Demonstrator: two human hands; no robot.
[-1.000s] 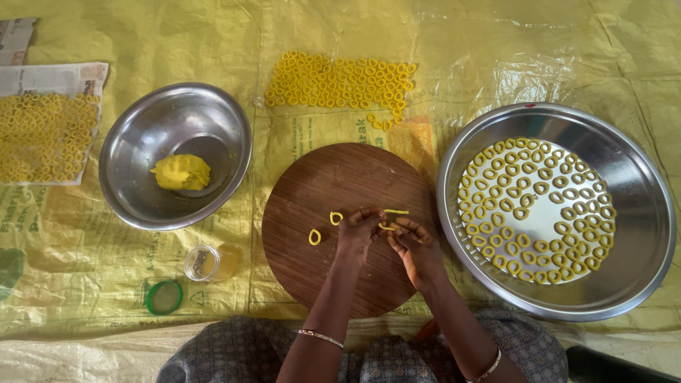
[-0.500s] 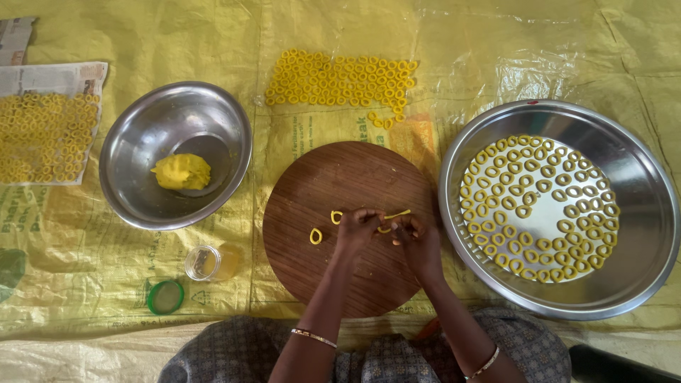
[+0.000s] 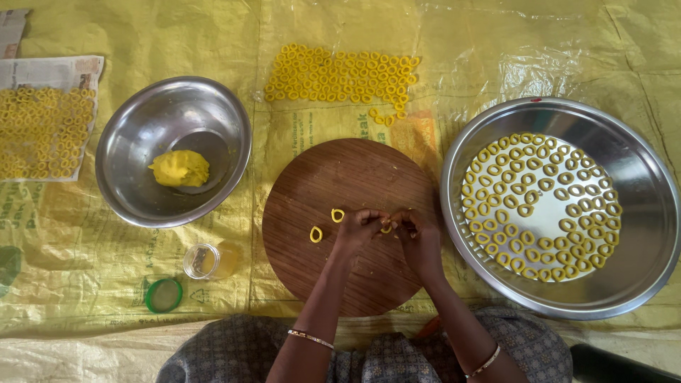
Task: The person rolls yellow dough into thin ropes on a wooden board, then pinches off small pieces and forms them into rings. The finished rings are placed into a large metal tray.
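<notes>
Bare forearms; thin gold bangle on ea. wrist; grey patterned garment over lap.

A small strip of yellow dough sits pinched between the fingertips of the left hand and the right hand, only a short bit of it showing between them; both hands rest low over the round dark-brown wooden board, near its right-of-centre part; the piece's exact shape is mostly hidden by the fingers; two finished yellow dough rings lie flat on the same board just left of the left hand, one small teardrop-shaped ring close to the fingertips, the other teardrop-shaped ring a little lower and further left, the two apart from each other.
</notes>
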